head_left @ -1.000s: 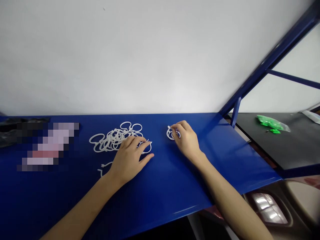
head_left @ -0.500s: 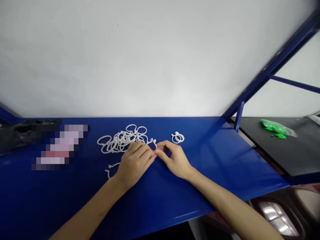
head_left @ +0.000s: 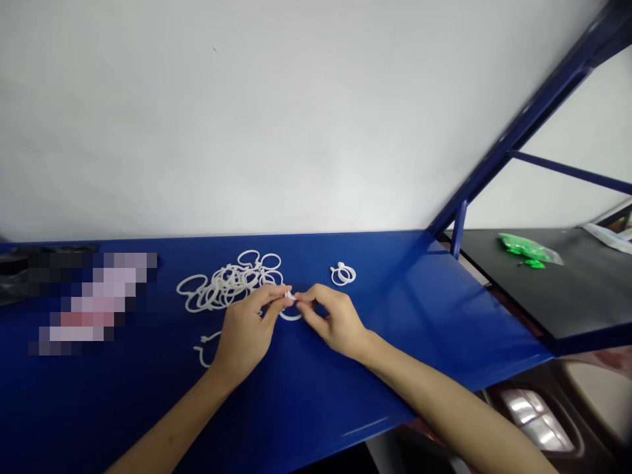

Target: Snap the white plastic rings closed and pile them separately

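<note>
Left hand (head_left: 244, 332) and right hand (head_left: 336, 322) both pinch one thin white plastic ring (head_left: 291, 318) over the middle of the blue metal surface (head_left: 419, 309). Gripping close beside what looks like its clasp seems steadiest.

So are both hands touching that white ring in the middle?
Touching. In the head view, the left hand and right hand both pinch the white ring at its top with their fingers.
</note>
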Motion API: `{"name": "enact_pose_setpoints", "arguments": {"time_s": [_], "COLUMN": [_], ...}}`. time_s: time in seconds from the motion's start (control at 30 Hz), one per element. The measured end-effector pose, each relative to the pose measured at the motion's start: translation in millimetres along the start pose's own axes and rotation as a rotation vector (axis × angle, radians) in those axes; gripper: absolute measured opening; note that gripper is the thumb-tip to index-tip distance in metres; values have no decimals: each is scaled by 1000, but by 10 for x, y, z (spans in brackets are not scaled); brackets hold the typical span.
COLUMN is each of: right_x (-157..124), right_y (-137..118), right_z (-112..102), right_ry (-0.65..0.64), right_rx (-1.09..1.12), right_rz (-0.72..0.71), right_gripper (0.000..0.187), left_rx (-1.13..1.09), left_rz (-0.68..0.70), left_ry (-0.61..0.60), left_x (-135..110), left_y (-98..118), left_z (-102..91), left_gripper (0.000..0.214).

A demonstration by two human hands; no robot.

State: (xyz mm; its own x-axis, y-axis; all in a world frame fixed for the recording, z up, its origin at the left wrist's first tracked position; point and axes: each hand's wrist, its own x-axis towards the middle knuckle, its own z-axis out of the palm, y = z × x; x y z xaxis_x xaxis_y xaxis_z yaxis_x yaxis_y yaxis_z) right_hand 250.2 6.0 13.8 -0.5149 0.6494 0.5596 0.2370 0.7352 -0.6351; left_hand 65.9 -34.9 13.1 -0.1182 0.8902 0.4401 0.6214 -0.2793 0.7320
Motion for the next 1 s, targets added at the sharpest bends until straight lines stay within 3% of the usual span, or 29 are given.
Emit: {"name": "enact_pose_setpoints", "arguments": {"time_s": [0.13,0.27,0.37,0.53,0.63,0.77,0.9,1.0], "right_x": [-27,-21,49,163,158,138,163,166], "right_y": [-19,19,68,302,529,689,546,330], "right_z": [-11,-23,-62,-276,-438,-568,-552,-447], "right_ry": [-67,-168,-147,19,18,34,108,45], "right_rx": [-12,-116,-229,-547,-766,-880,-807,-581], "right_rz": [-66,-116,-114,113,201,210,156,50], "right_gripper": [13,18,18,21,22,24,26,31], "left_rx": [-1,67,173,485,561,499,338,153], "left_rz": [24,153,252,318,326,303,276,72], "left_ry": [19,-17,-32,-5,-47,-50,42,135], "left_x": [-48,-48,13,84,77,92,134,140], "left_y": [-56,-100,-139,-276,-362,-393,-279,-131], "left_z": [22,36,27,11,17,-8,-121,-193], "left_gripper": [15,17,20,30,27,21,16,19]}}
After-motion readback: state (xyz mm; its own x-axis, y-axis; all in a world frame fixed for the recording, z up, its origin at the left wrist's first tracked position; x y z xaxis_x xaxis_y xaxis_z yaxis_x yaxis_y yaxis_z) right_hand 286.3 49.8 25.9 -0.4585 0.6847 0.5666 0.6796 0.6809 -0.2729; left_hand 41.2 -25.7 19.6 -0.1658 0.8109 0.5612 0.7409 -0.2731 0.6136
